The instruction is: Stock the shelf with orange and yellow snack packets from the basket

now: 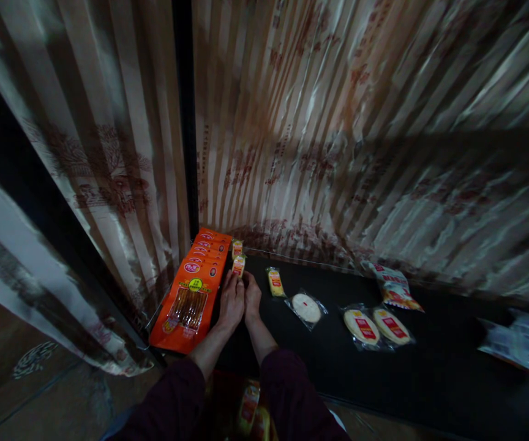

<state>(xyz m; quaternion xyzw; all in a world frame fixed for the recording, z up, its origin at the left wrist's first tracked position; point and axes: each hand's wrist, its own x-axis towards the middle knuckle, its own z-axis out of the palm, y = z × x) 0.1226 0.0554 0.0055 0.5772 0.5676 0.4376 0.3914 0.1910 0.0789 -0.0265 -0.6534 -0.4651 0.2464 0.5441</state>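
Observation:
My left hand (232,301) and my right hand (252,298) are side by side at the left end of a dark shelf. Their curled fingers close in around the lower end of a small wrapped yellow cake (239,265), and the fingertips are partly hidden. Just beyond it lies a similar wrapped cake (237,247). Left of my left hand, large orange snack bags (191,300) overlap in a row, the front one showing brown sticks through a window. A single yellow wrapped cake (274,282) rests to the right of my right hand.
Along the black shelf (310,361) lie a round white wrapped cake (305,307), two oval packs (361,326), a red-and-white bag (397,286) and pale plastic packs (521,340). Printed curtain sheeting (264,122) hangs behind, beside a dark post (186,122). More yellow packs (249,407) are below, between my arms.

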